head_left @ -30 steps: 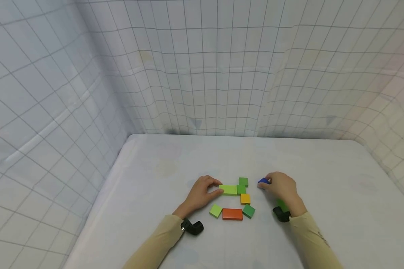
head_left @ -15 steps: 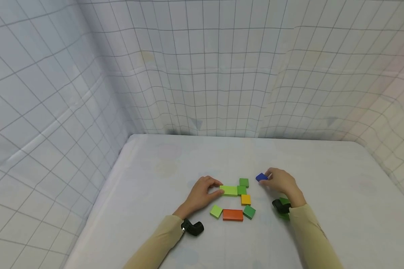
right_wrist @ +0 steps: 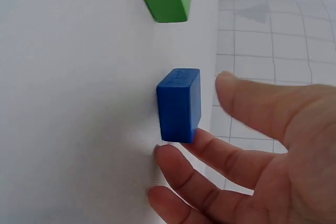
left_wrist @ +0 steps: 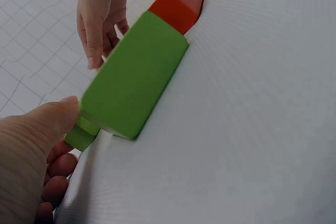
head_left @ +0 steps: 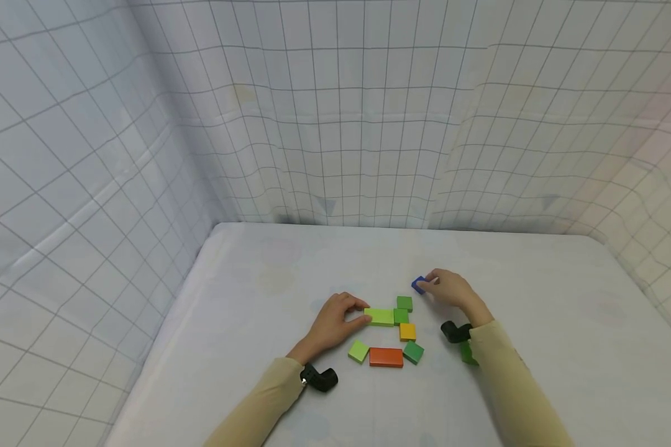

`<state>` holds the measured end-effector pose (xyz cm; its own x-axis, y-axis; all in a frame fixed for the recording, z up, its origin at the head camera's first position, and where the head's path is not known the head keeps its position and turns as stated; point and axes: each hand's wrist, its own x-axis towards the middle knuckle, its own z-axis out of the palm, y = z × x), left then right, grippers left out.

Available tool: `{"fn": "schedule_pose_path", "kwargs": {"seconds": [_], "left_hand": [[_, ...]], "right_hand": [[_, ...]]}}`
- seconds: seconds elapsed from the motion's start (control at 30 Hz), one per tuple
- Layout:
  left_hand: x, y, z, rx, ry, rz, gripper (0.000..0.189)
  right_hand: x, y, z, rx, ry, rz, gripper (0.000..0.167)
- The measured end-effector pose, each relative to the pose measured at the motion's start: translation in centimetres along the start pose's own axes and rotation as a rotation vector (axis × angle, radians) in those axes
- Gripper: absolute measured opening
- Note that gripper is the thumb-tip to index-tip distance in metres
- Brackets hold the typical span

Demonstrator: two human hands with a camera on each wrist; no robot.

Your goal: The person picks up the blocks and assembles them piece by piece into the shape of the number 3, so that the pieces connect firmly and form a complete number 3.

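A gridded cloth (head_left: 335,124) is hanging behind the white table (head_left: 257,261), both running out of the head view. Two pale sleeves (head_left: 251,406) are reaching in, cut off at the bottom edge.

The left hand (head_left: 335,320) is curling thumb and index finger round the left end of the lime bar (head_left: 379,317), pinching it; in the left wrist view the thumb is covering part of the bar, and the other fingers are partly leaving the picture. The right hand (head_left: 451,288) is bending its fingers loosely at the blue block (head_left: 419,285). In the right wrist view its thumb is standing clear of the block, while a finger is passing behind the block's lower end; whether they are touching is hard to make out.

Black wrist cameras (head_left: 320,379) are sitting at both cuffs. The red bar (head_left: 386,357) is lying nearer the person, between a lime square (head_left: 358,351) and a dark green square (head_left: 413,352). A green block (head_left: 466,355) is lying mostly hidden under the right forearm. Two green squares (head_left: 404,303) and a yellow square (head_left: 407,332) are forming a column at the lime bar's right end, the blue block lying just beyond it.
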<state>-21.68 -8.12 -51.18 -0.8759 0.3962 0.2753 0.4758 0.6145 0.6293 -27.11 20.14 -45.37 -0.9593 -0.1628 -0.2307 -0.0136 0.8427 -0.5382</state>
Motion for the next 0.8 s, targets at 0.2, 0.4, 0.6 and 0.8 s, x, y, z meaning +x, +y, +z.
{"fn": "schedule_pose_path", "kwargs": {"seconds": [0.2,0.4,0.6,0.8], "left_hand": [[0.0,0.1,-0.1,0.002,-0.002,-0.002,0.026],[0.1,0.1,-0.1,0.002,-0.005,0.006,0.027],[0.1,0.0,0.0,0.012,-0.003,0.007,0.027],[0.1,0.1,-0.1,0.004,-0.003,0.01,0.027]], "right_hand": [[1.0,0.4,0.1,0.066,-0.045,0.032,0.035],[2.1,0.3,0.4,0.096,-0.067,0.065,0.033],[2.8,-0.1,0.9,0.126,-0.08,0.054,0.034],[2.5,-0.7,1.4,0.116,-0.06,0.043,0.034]]}}
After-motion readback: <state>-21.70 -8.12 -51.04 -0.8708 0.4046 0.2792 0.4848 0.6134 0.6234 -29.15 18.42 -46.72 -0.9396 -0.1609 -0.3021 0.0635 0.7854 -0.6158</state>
